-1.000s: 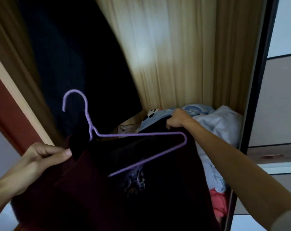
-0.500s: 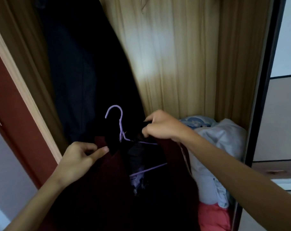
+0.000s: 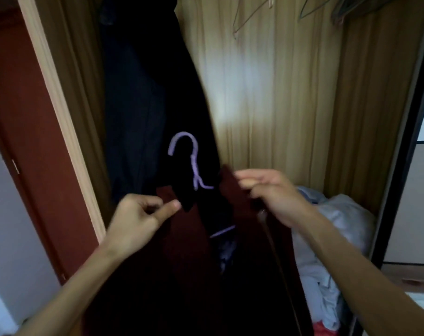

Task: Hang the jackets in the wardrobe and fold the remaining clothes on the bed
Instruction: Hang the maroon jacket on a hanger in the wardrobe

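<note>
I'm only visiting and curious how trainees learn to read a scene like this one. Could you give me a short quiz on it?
1. True or false: the purple hanger is bare, with no garment on it.
2. What do the left hand and the right hand grip? A: maroon jacket; B: a towel; C: a shoe.
3. Fill in: the pile of pale clothes lies to the jacket's ____.
Key: 1 false; 2 A; 3 right.

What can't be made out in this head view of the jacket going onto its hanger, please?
Head view:
Wardrobe rail: cut off by the top edge; only the empty hangers' lower parts show.
Purple hanger: shoulders hidden under the maroon jacket.
Dark hanging garment: too dim to identify.
Clothes pile: partly behind the right arm.
</note>
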The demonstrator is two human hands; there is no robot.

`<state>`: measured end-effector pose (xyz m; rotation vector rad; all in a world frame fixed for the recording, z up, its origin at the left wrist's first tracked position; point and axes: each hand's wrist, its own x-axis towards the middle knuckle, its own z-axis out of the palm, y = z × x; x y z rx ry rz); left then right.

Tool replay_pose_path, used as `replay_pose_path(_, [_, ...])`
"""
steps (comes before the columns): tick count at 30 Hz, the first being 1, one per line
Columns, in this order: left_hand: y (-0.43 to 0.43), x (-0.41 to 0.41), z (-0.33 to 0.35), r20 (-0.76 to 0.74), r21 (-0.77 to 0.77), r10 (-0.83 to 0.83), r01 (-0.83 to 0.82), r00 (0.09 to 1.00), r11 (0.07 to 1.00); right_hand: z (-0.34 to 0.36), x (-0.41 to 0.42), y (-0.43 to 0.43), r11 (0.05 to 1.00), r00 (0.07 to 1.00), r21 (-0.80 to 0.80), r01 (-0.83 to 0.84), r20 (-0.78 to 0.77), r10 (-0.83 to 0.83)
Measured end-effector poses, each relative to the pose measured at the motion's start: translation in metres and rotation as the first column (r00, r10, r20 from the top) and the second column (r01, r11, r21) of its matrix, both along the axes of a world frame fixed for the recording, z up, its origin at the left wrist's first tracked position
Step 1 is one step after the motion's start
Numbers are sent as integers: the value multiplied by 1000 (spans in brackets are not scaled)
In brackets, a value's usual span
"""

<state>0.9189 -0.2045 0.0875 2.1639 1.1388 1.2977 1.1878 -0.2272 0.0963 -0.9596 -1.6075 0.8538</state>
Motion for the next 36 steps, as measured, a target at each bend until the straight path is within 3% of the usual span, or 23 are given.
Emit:
replay_pose_path(3, [8, 21, -12, -42, -3, -13, 13, 999, 1000, 6, -30, 1, 978, 935, 209, 9, 345, -82])
replay_pose_path(6, [11, 13, -12, 56, -26, -48, 49, 997, 998, 10, 1, 6, 957, 918, 283, 71, 358, -174])
replay_pose_path(8, [12, 4, -6, 75, -20, -69, 71, 995, 997, 9, 33, 5, 943, 801, 254, 216, 506, -320])
replay_pose_path(10, [12, -1, 3, 38, -6, -103, 103, 994, 995, 3, 49, 3, 968, 727, 102, 230, 643, -241])
replay_pose_path(12, [16, -5, 12, 9, 2, -149, 149, 989, 989, -4, 47, -3, 980, 733, 55, 192, 656, -181])
replay_pose_path(17, [31, 12, 32, -21, -7, -266, 266, 964, 964, 7, 33, -16, 986, 852, 17, 165, 501, -151])
replay_pose_path(21, [45, 39, 57, -68, 58, -287, 291, 956, 955, 46, 35, -26, 946, 935, -187, 265, 291, -204])
replay_pose_path(25, [61, 58, 90, -106, 198, -114, 134, 988, 971, 90, 40, -42, 844, 916, -354, 402, 139, -377])
replay_pose_path(27, [67, 74, 103, -43, 188, -7, 15, 999, 982, 111, 41, -53, 799, 895, -420, 430, 82, -439])
replay_pose_path(29, [72, 93, 113, -20, 119, 16, -13, 1000, 993, 134, 37, -67, 818, 888, -442, 367, -95, -450])
replay_pose_path(31, [71, 113, 122, 34, 25, -53, 52, 998, 998, 155, 33, -79, 841, 863, -426, 334, -222, -455])
replay_pose_path(33, [63, 126, 131, 119, -96, -155, 166, 981, 981, 172, 24, -88, 848, 865, -435, 303, -248, -437])
replay_pose_path(36, [60, 132, 147, 249, -228, -387, 442, 888, 868, 189, 5, -89, 880, 876, -373, 294, -265, -404])
